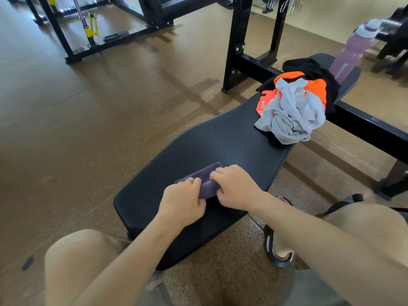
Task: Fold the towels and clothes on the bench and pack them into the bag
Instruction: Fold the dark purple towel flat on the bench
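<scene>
A small purple towel (206,180), folded into a narrow strip, lies on the near end of the black padded bench (220,140). My left hand (183,200) grips its near left part with fingers curled over it. My right hand (235,187) presses and grips its right part. Farther along the bench sits a crumpled heap: a grey garment (291,113) on top of an orange one (267,102) and a black one (309,65). A black strap, perhaps of the bag (344,203), shows by my right knee; the rest of it is hidden.
A pink water bottle (353,47) stands at the bench's far end. The black bench frame (249,40) rises behind the heap, with a crossbar (371,127) running right. A black rack with a yellow part (91,29) stands far left. My sandalled foot (278,246) rests on the brown floor.
</scene>
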### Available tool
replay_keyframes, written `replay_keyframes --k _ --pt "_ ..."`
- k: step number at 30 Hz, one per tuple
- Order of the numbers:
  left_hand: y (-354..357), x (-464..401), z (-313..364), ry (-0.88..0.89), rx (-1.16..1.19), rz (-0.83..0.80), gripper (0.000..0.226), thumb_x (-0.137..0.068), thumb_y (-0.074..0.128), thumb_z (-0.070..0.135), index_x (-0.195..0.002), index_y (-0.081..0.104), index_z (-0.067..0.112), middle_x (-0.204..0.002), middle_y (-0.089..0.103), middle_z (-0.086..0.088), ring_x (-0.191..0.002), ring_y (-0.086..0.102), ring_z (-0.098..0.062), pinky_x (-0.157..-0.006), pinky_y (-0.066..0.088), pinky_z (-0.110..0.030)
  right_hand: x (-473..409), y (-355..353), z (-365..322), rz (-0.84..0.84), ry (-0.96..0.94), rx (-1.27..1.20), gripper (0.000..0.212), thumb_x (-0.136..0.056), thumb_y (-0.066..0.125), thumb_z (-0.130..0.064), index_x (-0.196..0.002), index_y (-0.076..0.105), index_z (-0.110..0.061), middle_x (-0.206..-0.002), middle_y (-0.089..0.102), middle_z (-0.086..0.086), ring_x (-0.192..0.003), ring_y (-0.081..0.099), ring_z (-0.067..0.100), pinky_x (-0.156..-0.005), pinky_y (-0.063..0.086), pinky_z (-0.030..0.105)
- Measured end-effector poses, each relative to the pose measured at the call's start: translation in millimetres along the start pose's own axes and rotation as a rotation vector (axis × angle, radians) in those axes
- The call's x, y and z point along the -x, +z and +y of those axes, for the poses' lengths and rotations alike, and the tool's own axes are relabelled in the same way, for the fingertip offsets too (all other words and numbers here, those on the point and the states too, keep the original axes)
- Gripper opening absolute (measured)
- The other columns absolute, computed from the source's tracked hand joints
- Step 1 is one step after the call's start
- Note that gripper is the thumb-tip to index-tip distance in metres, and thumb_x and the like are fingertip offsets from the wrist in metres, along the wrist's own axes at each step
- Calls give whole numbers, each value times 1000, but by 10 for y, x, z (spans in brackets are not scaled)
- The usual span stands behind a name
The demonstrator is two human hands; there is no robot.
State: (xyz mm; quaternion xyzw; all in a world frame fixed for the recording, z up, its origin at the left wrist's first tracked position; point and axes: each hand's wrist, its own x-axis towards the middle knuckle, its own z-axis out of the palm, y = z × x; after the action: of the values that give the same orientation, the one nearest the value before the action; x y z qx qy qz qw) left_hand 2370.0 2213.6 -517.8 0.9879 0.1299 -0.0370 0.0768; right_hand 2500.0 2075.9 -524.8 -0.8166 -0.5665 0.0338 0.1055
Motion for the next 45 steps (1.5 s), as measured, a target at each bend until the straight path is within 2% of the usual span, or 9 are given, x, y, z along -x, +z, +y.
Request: replay_keyframes --k 5,9,13,21,27,30,37,40,45 --pt "-1 -156 -221 -197 227 -343 16 -92 44 36 -97 50 22 -95 56 4 -86 58 -19 -75 50 -38 -158 -102 130 -231 359 -492 15 -87 50 -26 -100 58 -22 -92 63 -2 -84 60 18 -75 54 39" --pt "69 -186 -225 -170 176 -273 22 -88 49 33 -105 46 20 -103 44 2 -100 50 -23 -77 45 -37 -194 70 131 -198 467 -533 25 -91 52 -28 -114 53 -19 -109 51 0 -96 56 19 -82 50 34" --pt "50 -205 -130 -158 132 -353 25 -86 57 38 -98 44 20 -95 49 4 -86 54 -18 -67 43 -31 -140 149 110 -164 485 -490 28 -92 51 -29 -119 53 -21 -113 46 1 -100 53 21 -86 49 36" --pt "105 -99 118 -104 281 -477 19 -85 56 33 -92 63 17 -96 59 -2 -86 64 -20 -73 56 -37 330 6 37 -179 505 -581 28 -90 56 -19 -118 54 -22 -114 56 -1 -100 56 16 -74 43 22" --pt "-322 -194 622 242 131 -350 17 -85 60 33 -99 59 24 -98 58 5 -92 58 -17 -81 56 -36 874 -498 94 -164 500 -488 70 -80 63 -15 -147 45 -24 -145 52 2 -132 50 23 -105 47 38" --pt "-645 -274 1068 421 56 -237 27 -84 62 32 -109 61 22 -105 61 3 -96 60 -19 -77 52 -32 1099 -1028 107 -189 435 -352 78 -63 57 -31 -140 52 -19 -128 63 6 -117 59 25 -98 49 40" --pt "-1196 -350 2107 714 9 -12 40 -78 61 37 -117 58 27 -99 55 9 -94 57 -19 -78 51 -39 2036 -1924 440 -84 455 -263 29 -78 72 -20 -102 57 -30 -87 62 -14 -80 59 3 -66 44 11" --pt "-1224 -372 2510 742 9 67 29 -80 68 33 -104 56 22 -93 52 1 -85 53 -22 -74 50 -44 2448 -2015 633 16 484 -67 20 -81 64 -26 -102 63 -24 -90 67 -2 -83 65 20 -70 51 32" --pt "-963 -244 3203 859 -2 63 35 -82 71 28 -107 47 22 -99 48 0 -86 50 -20 -71 45 -39 3130 -1816 722 153 542 55 38 -84 63 -33 -121 60 -23 -106 67 -2 -93 64 22 -76 54 37"
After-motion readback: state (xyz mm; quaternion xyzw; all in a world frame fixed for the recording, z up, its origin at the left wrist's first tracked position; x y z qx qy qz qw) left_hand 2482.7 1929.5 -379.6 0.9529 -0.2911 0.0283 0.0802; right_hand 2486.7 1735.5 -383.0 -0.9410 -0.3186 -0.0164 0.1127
